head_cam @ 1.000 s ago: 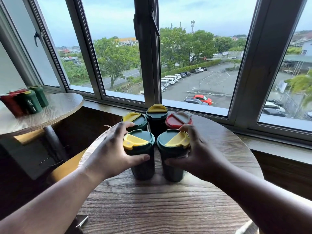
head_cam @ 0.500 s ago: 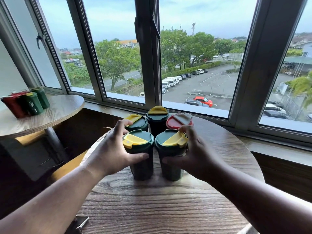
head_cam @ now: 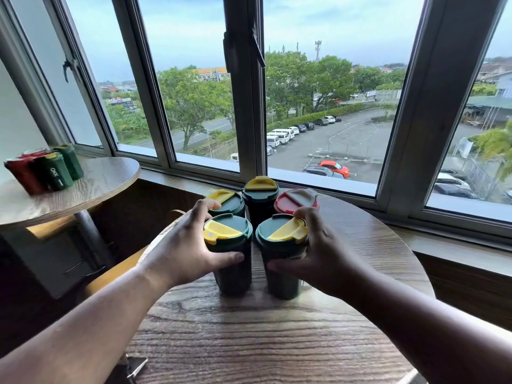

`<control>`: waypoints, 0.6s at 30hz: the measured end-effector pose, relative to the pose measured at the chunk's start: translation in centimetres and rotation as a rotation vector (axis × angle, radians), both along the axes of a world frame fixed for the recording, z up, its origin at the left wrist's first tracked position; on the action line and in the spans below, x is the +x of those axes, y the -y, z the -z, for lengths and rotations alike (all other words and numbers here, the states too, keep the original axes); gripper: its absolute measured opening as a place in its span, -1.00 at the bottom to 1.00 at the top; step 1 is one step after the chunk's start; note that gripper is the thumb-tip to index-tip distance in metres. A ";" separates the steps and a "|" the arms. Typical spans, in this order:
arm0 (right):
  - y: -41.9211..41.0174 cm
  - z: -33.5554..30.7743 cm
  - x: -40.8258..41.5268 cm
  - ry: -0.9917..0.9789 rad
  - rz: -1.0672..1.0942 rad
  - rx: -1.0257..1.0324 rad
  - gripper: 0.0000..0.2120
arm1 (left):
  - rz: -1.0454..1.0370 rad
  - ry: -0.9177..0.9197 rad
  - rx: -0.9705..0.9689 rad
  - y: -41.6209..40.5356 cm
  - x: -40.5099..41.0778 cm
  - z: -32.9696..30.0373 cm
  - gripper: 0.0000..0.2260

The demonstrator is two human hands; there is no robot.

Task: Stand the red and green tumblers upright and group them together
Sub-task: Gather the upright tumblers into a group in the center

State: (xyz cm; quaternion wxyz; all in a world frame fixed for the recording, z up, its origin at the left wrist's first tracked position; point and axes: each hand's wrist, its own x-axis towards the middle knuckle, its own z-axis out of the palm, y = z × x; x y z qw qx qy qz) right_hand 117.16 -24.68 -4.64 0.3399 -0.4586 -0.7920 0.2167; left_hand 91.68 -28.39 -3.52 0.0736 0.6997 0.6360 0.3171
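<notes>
At the centre of the frame, on the round wooden desk [head_cam: 277,342], five tumblers stand upright in a tight cluster below the window [head_cam: 194,92]. The left hand [head_cam: 182,250] is wrapped around the front-left green tumbler [head_cam: 228,256], thumb across its near side and fingers curling behind it. The right hand [head_cam: 318,253] is closed the same way on the front-right green tumbler [head_cam: 281,259], its fingertips resting up by the yellow flap of the lid. A narrow strip of desk shows between these two cups, so they are just beside each other and do not look to be touching.

Behind them, toward the glass, stand another green tumbler [head_cam: 225,202] at the left, a dark tumbler with a yellow lid [head_cam: 260,198] in the middle and the red tumbler [head_cam: 296,200] at the right, its body mostly hidden by the right hand.

The standing-up part appears done here; the step in hand looks like the grouping itself, pressing the front pair against the back row. The next move probably calls for a small inward slide of both cups until they meet, kept low and level so neither tall, narrow cup tips, then a clean release.

At the upper left of the frame, a second desk [head_cam: 83,187] carries its own set of red and green tumblers [head_cam: 44,170], well apart from this group.
</notes>
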 end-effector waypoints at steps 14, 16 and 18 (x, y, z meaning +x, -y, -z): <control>-0.1 -0.1 0.4 0.028 -0.012 -0.039 -0.11 | 0.000 0.001 0.035 -0.2 0.0 0.1 -0.18; 0.0 -0.1 0.5 0.055 -0.002 -0.032 -0.12 | 0.004 0.000 0.038 -0.2 0.0 0.1 -0.20; 0.0 -0.1 0.5 0.054 0.001 -0.022 -0.12 | 0.012 -0.002 0.044 -0.2 -0.1 0.1 -0.21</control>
